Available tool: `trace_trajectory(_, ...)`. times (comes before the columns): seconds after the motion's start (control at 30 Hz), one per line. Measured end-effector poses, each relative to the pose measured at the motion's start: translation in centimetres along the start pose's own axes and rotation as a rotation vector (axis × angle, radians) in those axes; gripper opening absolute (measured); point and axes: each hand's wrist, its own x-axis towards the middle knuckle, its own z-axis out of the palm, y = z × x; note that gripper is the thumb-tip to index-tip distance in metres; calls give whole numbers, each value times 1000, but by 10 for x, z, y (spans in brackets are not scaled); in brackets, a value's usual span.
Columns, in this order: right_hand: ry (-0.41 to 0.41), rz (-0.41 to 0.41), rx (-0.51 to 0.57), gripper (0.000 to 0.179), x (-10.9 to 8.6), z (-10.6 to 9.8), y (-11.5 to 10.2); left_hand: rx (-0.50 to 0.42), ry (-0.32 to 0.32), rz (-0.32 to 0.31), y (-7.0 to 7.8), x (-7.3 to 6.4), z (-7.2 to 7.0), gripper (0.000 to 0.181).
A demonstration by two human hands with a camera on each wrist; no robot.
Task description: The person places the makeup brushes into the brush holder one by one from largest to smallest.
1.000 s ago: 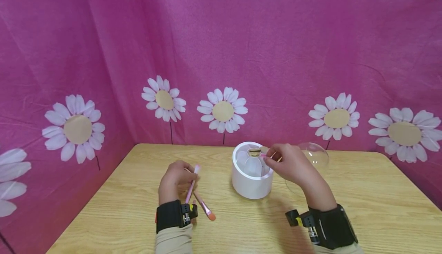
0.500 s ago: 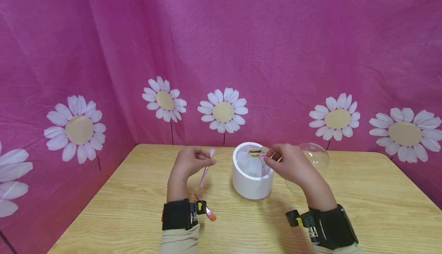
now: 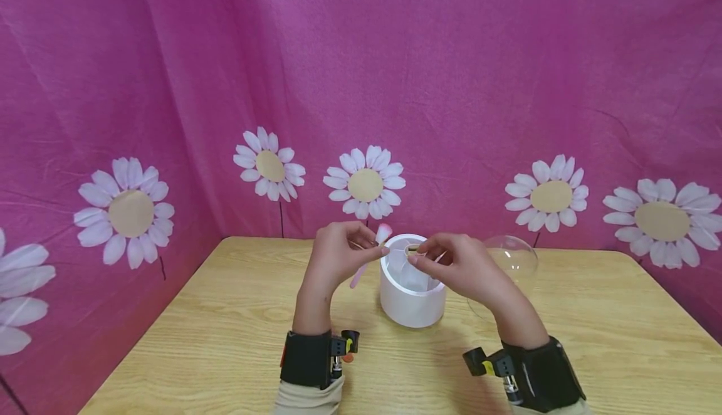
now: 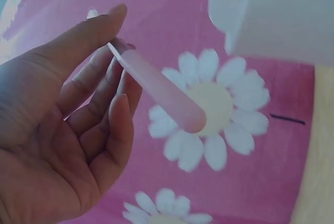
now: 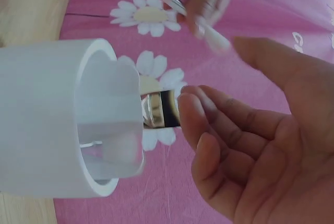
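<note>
My left hand [image 3: 335,258] pinches a makeup brush [image 3: 383,233] between thumb and fingers. Its pink handle [image 4: 167,96] slants down and its pale pink-white bristles point up, just left of a white round holder [image 3: 413,305]. Inside the holder are clear dividers, with a gold-banded, dark-bristled brush head [image 5: 159,109] standing up at the middle. Above the holder's right rim is my right hand [image 3: 468,267]. In the right wrist view its thumb and fingers are apart with nothing between them, close to the bristles of the left hand's brush.
A clear dome [image 3: 513,261] stands on the wooden table [image 3: 225,340] behind the right hand. The orange tip of another brush [image 3: 348,358] shows beside the left wrist camera, which hides the rest. A pink flowered cloth [image 3: 451,89] hangs behind.
My left hand has lifted the pink brush off the table and carried it right to the holder. My right hand has shifted slightly left; the pink bit at its fingertips no longer shows.
</note>
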Motion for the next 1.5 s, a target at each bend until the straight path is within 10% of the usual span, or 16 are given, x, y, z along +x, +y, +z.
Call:
trace_trajectory(0.33,-34,-40,76,24,0,5,-5,106,-53,123,30,-3,20,16)
trace_trajectory(1.5,127,-23,50,15,-3,-3,-8,105,-203,159,38,-4,32,23)
